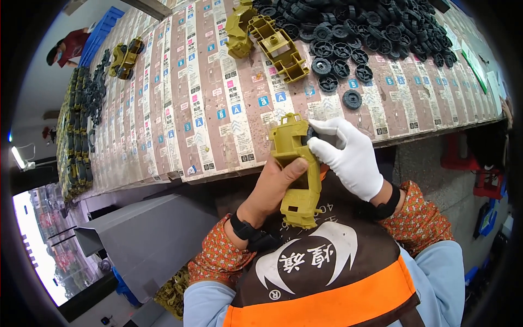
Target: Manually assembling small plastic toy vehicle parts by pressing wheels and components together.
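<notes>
My bare left hand (pixel 268 191) grips an olive-yellow toy truck body (pixel 300 199) by its middle, thumb across its open cavity. The body is held upright over my lap, just off the table's near edge. In a white glove, my right hand (pixel 348 159) pinches a black toy wheel (pixel 311 134) against the upper right side of that body. The fingertips partly cover the wheel, so I cannot tell whether it is seated. Beyond my hands, a single loose wheel (pixel 352 99) lies on the table, in front of a large heap of black wheels (pixel 376 32).
Two more truck bodies, one (pixel 279 50) beside another (pixel 238 34), lie left of the heap. A toy truck with wheels (pixel 126 58) stands far left, near rows of toys (pixel 76 147). A grey bin (pixel 150 234) is below left. Another person (pixel 73 44) is beyond, near a blue crate (pixel 102 34).
</notes>
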Available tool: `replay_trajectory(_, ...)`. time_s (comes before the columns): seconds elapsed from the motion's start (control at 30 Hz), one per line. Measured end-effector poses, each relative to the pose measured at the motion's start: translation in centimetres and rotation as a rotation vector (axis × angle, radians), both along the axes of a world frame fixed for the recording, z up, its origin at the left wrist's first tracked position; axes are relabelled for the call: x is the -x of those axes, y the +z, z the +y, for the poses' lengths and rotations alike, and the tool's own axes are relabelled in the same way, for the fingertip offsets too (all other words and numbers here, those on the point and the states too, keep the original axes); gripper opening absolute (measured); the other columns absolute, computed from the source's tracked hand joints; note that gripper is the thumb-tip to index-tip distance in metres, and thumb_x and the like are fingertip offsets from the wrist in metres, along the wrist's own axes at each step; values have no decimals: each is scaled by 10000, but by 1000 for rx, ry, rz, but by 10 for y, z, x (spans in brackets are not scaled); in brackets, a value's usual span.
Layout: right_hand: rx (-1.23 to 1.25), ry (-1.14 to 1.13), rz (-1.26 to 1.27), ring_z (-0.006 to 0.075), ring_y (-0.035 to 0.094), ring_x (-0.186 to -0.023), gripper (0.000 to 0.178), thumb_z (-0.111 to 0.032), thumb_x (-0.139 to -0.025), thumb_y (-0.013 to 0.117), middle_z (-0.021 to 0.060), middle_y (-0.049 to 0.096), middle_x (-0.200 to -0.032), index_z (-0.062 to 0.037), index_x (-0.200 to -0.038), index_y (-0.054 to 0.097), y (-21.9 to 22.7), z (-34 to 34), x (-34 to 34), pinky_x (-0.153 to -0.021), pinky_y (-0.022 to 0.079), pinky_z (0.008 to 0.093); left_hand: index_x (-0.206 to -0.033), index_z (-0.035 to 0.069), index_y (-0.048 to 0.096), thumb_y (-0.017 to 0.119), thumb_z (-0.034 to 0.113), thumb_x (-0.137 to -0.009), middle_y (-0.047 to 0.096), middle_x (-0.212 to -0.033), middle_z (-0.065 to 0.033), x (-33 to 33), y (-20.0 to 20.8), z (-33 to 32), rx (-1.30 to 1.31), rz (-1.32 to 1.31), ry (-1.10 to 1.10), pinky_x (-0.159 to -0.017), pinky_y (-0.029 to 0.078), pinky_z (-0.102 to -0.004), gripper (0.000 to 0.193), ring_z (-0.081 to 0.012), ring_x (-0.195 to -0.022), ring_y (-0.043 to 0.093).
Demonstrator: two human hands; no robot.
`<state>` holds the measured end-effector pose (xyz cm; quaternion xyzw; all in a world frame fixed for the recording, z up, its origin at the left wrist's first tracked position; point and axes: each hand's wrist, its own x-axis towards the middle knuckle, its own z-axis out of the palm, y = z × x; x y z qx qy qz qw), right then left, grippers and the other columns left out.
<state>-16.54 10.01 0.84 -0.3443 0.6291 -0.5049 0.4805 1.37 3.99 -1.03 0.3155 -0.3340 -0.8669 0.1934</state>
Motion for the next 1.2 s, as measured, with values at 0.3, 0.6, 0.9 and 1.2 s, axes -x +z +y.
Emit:
replay_trajectory(0.3, 162, 41, 1110, 326, 658, -946, 355, -108, -880, 745, 141, 655, -1016, -67, -1228, 691, -4, -24, 93, -857, 539, 407, -1429, 88, 441, 738, 234, -980, 624, -1159, -54, 3, 13, -27, -27, 46, 110, -827, 611, -334, 558, -168, -978, 679)
replay_trajectory(0.6, 134, 177, 857, 329, 647, -1058, 408, -115, -883, 752, 150, 639, -1119, -54, -1275, 656, -14, -26, 82, -942, 524, 384, -1295, 105, 544, 698, 217, -1009, 658, -1066, -32, 3, -2, -52, -36, 119, 422, -757, 624, -320, 343, -146, -915, 696)
replay_trajectory(0.9, -20, 313, -426, 153, 640, -1130, 502, -160, -1023, 657, 101, 615, -1370, 17, -1467, 505, 16, -11, 10, -986, 513, 308, -1267, 99, 548, 728, 200, -994, 654, -1052, -32, 12, 12, -46, 214, 144, 537, -727, 621, -306, 342, -139, -858, 694)
replay_trajectory(1.2, 23, 248, -345, 115, 637, -1059, 484, -135, -998, 695, 82, 659, -1310, 17, -1434, 552, 9, -8, 0, -896, 532, 286, -1336, 80, 469, 757, 123, -969, 624, -1137, -39, 16, 7, -47, 411, 77, 640, -755, 577, -283, 469, -119, -892, 654)
